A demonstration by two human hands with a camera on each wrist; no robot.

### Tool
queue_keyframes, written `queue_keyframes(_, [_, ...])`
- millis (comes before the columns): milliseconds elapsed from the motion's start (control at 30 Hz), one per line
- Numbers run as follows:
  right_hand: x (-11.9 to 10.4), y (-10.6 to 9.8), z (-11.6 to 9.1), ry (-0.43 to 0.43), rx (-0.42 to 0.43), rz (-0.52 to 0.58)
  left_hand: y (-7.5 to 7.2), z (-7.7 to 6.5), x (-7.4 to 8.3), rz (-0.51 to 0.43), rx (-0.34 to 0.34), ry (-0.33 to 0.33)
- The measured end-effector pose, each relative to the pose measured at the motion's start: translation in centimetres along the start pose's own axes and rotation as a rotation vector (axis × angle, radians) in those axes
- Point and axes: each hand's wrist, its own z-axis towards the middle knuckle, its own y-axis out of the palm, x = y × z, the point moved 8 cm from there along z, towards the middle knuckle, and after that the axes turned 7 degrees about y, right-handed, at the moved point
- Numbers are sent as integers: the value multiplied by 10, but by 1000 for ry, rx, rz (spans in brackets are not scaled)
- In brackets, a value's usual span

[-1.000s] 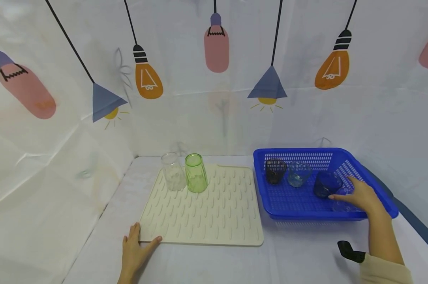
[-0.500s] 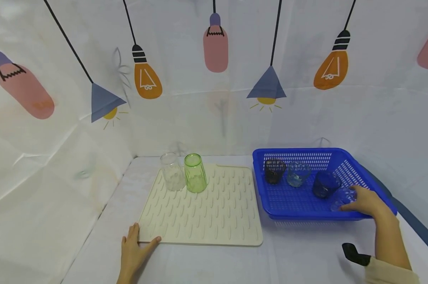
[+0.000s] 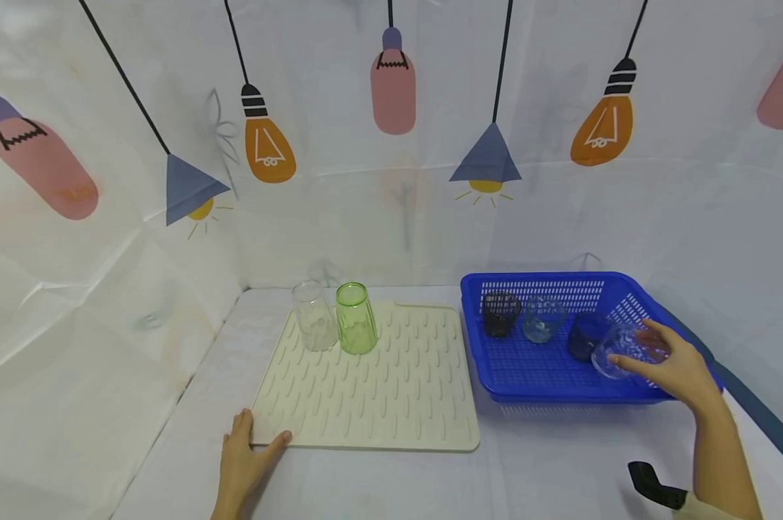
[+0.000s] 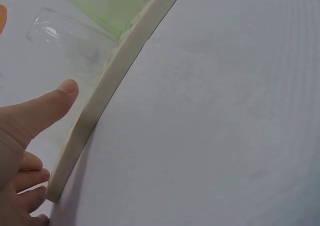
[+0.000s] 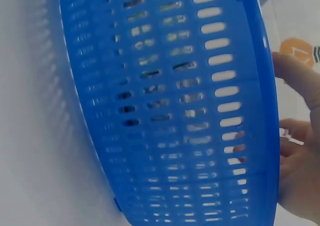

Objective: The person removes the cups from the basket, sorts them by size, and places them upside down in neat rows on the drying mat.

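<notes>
One clear glass tumbler (image 3: pixel 615 354) tilts in the blue plastic basket (image 3: pixel 560 395) beside a dark blue glass (image 3: pixel 583 336), gripped between thumb and fingers of the right hand (image 3: pixel 682 370). The left hand (image 3: pixel 242 462), thumb and fingers apart, touches the cream ridged mat (image 3: pixel 385 404).

The basket (image 3: pixel 560 396) looks like smooth, faintly glossy plastic; the ribbed mat (image 3: pixel 378 412) reads as matt, rubbery material. The green tumbler (image 3: pixel 357 321), clear tumbler (image 3: pixel 316 319) and gripped cup (image 3: pixel 615 352) appear glassy, smooth and shiny. The backdrop (image 3: pixel 339 224) is creased and cloth-like; the desk (image 3: pixel 391 484) is smooth, matt.
</notes>
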Motion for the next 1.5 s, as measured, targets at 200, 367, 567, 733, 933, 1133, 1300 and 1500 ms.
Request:
queue_keyframes(200, [-10,-4,-8,-22,126,152,-9,4,14,35,122,67])
queue_keyframes(367, [-24,-4,-16,-92,199,311,-13,6,33,-9,189,150])
queue_keyframes(567, [-42,-1,-26,-136,246,520,-7,10,54,-91,155,208])
queue_keyframes(733, [-53,10,-29,-157,208,622,-2,12,68,-153,177,255])
queue_keyframes(933, [-68,21,-32,-214,174,607,-1,15,82,-208,212,286])
queue_keyframes(1133, [-81,29,-35,-224,163,600,1,17,100,-256,218,347])
queue_keyframes(1300, [-90,34,-38,-241,148,668,5,18,113,-293,203,363])
queue_keyframes(1500, [-103,42,-42,-286,112,685,10,18,131,-361,205,430])
